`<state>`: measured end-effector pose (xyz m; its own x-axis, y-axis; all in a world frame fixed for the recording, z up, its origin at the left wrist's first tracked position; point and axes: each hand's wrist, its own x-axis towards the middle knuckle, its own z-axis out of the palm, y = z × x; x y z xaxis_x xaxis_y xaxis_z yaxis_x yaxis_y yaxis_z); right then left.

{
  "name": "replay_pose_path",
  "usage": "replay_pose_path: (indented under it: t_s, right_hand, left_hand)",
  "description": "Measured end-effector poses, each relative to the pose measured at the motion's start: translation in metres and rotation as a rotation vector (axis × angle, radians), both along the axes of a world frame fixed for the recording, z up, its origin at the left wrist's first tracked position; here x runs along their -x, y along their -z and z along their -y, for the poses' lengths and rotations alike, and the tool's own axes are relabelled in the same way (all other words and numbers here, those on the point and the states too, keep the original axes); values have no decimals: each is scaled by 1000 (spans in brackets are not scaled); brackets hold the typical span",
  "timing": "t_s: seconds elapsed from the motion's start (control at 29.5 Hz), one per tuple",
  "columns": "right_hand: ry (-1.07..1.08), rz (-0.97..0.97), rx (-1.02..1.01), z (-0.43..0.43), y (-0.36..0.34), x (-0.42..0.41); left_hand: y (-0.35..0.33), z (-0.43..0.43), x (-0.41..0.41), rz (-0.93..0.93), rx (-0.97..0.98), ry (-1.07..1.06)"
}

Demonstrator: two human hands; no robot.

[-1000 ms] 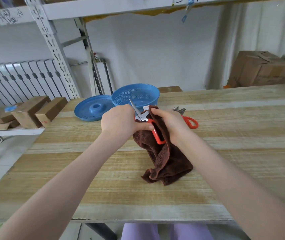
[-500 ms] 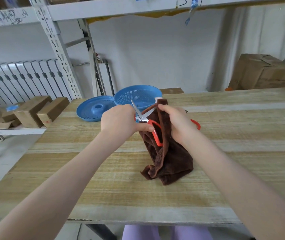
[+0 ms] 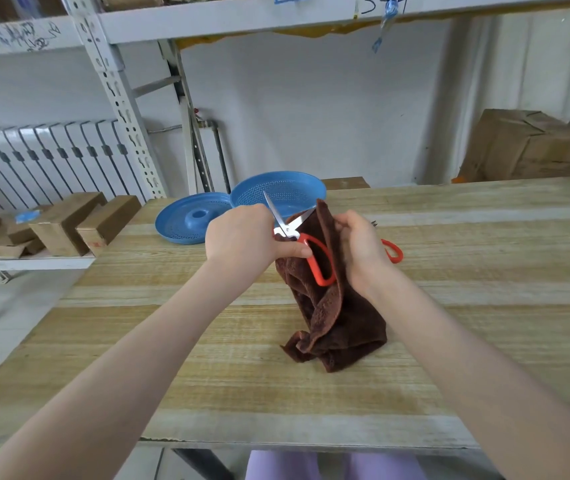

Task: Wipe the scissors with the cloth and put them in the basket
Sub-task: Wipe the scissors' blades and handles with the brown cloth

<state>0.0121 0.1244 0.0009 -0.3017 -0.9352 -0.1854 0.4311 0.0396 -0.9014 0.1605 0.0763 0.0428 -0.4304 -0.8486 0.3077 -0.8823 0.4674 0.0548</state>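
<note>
Scissors (image 3: pixel 289 231) held above table (image 3: pixel 484 306), blades apart, just near of blue basket (image 3: pixel 306 187). Left hand (image 3: pixel 242 237) fingers curled round 1 red handle. Right hand (image 3: pixel 359 247) fingers clamped on brown cloth (image 3: pixel 342 323); cloth top touches 1 blade, lower end rests on table.

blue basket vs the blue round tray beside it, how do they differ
The blue basket is deep with high mesh walls; the round tray is shallow and nearly flat. The tray has a raised hub with a hole at its centre; the basket shows none. Both are blue perforated plastic, side by side at the table's far edge.
</note>
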Motion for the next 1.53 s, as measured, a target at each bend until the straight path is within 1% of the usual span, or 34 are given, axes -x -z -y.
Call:
replay_pose_path:
  t_s: [0.07,0.2,0.44,0.54,0.71,0.88,0.98,1.09,1.15,1.22,1.39,1.53]
  right_hand:
    - [6,-17,-14,0,0,-2]
    - [69,-138,-52,0,-1,-5]
    - [140,-196,39,2,-2,-7]
    - [173,-238,40,1,-4,-12]
    - [238,-241,70,0,1,-13]
    - [250,-307,92,4,-5,-12]
    - [301,-282,82,4,-4,-16]
    - [279,-277,63,2,-1,-17]
    - [237,-350,59,1,-1,-18]
    - [240,-389,58,1,-3,-17]
    - [294,-310,55,4,-3,-18]
    - [223,-378,45,5,-1,-18]
  left_hand:
    - [0,0,1,3,-1,0]
    - [3,-3,4,21,9,17]
    - [3,-5,5,22,52,28]
    - [6,-4,4,31,37,30]
    - [7,-2,2,-13,-8,34]
    - [4,-8,2,-60,67,76]
    - [2,-8,4,-15,47,47]
    - [5,-7,2,-1,8,33]
    - [7,-6,0,-18,-15,22]
    - [8,-7,0,-24,-8,22]
    - [7,-9,3,-2,21,24]
    - [6,-3,-1,-18,-11,-14]
